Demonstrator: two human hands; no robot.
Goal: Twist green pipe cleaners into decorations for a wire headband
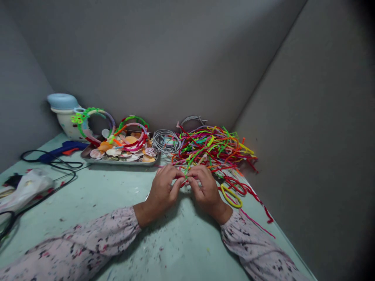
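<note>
My left hand and my right hand meet above the table, thumbs and fingers pinched together. Between the fingertips is a small piece of green pipe cleaner, with both hands closed on it. Its ends are mostly hidden, and a bit of red shows just below the fingers. Right behind the hands lies a tangled pile of colourful pipe cleaners. A bent yellow loop rests beside my right wrist.
A metal tray holds shells and fuzzy wrapped hoops. Coiled grey wire sits right of it. At left are a blue-lidded container, a blue glue gun, black cable and plastic bag. Walls close in behind and right.
</note>
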